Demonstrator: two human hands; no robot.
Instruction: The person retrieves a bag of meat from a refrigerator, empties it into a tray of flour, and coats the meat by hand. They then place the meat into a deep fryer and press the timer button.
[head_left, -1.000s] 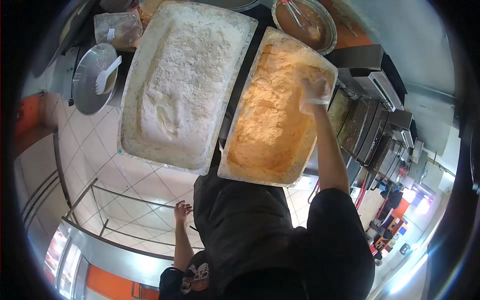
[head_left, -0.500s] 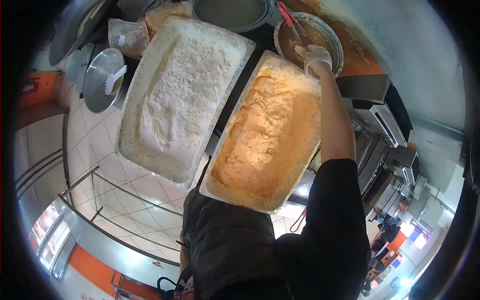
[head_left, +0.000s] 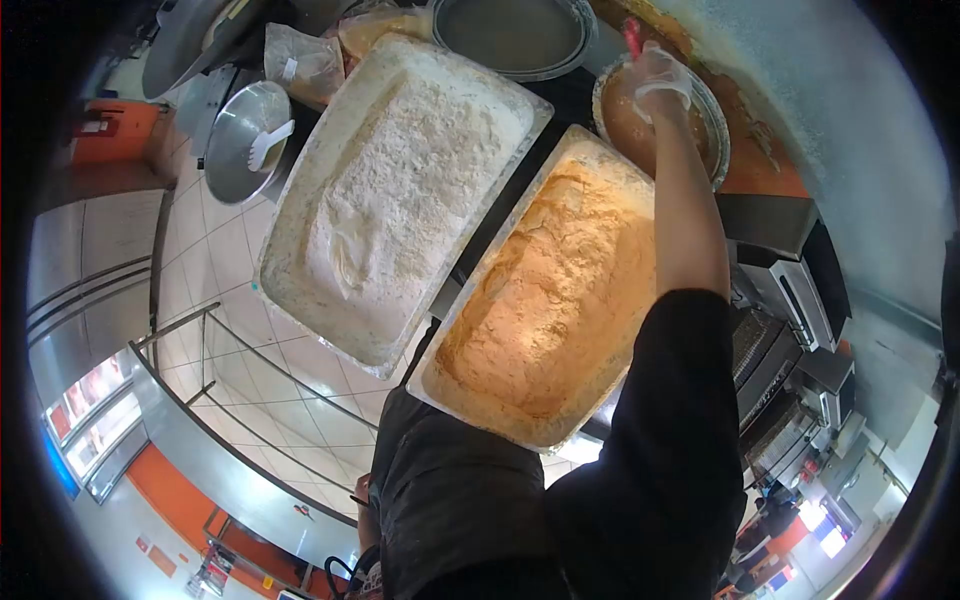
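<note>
The fingers of the right hand (head_left: 662, 78), in a clear glove, are closed on the tongs (head_left: 632, 36), whose red end shows past the knuckles; the remainder is hidden. Hand and tongs lie over the rim and interior of a round bowl (head_left: 723, 135) of brown batter (head_left: 625, 112). The right forearm (head_left: 690, 210) passes over one edge of a tray (head_left: 470, 413) of orange flour (head_left: 530, 310), just in front of the bowl. To the left, and near it, lies a larger tub (head_left: 283, 228) of white flour (head_left: 415, 165), its surface ridged. Beyond the tub stands a pot (head_left: 515, 38) of cloudy liquid; a clear bag (head_left: 303, 66) lies beside its far left corner. Farther left, a steel basin (head_left: 228, 150) contains a white utensil (head_left: 268, 146). The left hand (head_left: 363, 488), low beside the apron (head_left: 455, 500), is mostly hidden; whether its fingers are spread or closed cannot be told.
</note>
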